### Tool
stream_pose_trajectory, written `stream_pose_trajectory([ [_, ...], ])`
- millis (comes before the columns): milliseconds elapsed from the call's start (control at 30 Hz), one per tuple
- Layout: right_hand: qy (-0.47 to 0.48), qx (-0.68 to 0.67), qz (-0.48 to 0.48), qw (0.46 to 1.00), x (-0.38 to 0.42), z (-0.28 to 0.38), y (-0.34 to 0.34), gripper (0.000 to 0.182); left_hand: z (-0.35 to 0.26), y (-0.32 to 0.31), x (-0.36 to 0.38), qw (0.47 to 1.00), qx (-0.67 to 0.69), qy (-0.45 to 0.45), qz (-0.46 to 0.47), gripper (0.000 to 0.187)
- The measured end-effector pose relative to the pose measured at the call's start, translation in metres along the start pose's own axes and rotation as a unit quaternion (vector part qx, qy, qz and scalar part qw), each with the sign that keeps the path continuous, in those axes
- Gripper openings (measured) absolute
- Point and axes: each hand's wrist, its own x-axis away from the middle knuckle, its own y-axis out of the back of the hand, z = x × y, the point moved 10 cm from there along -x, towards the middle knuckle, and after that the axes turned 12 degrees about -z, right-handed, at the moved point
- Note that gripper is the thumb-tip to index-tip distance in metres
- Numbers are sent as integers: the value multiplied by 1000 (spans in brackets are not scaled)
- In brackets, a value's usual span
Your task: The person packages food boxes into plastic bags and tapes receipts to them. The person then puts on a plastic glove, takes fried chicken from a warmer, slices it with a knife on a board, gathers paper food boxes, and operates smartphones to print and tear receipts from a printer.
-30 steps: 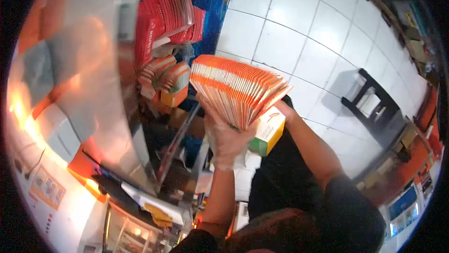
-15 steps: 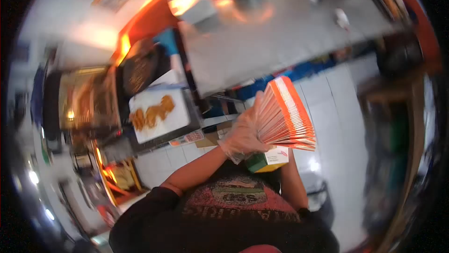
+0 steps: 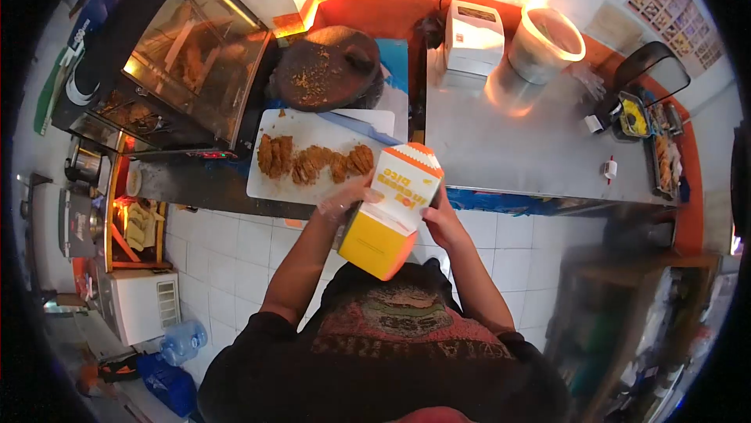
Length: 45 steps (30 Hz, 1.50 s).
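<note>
A yellow, white and orange printed paper box (image 3: 379, 239) is held up in front of my chest, tilted. My left hand (image 3: 348, 194), in a clear plastic glove, grips its left side. Bare, my right hand (image 3: 443, 219) holds its right edge. Just beyond the box lies a white cutting board (image 3: 262, 188) bearing several pieces of sliced brown fried food (image 3: 310, 165). A blue-handled knife (image 3: 356, 127) rests along the board's far edge.
Behind the board sits a dark stone mortar (image 3: 325, 71). A glass display cabinet (image 3: 192, 55) stands left. On the metal counter (image 3: 485, 141) are a white printer (image 3: 473, 36), a translucent bucket (image 3: 544, 47) and a food tray (image 3: 632, 118). A wooden shelf (image 3: 634, 274) stands right.
The view has swung toward the counter. The fanned stack of orange-edged papers is out of sight. Both my hands now hold the yellow and white box near the cutting board.
</note>
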Motion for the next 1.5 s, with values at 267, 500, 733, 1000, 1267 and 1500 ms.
stream_pose_trajectory([
  [267,-100,-145,-164,970,-28,-34,-28,89,-57,15,3,995,-30,63,-68,55],
  [500,19,-321,-337,885,-32,-12,85,69,-153,-3,-58,910,-310,-153,-227,45],
  [733,90,-295,-571,761,-30,-52,212,73,-104,-134,-120,701,-558,-443,-43,50],
  [1000,-115,-84,-537,831,40,-51,216,90,-65,-170,-203,580,-605,-541,-70,29],
  [1267,105,23,-570,814,73,52,300,56,-65,-278,-165,578,-636,-510,42,51],
  [1500,155,69,-500,849,47,94,300,52,-64,-267,-220,793,-485,-358,88,48],
])
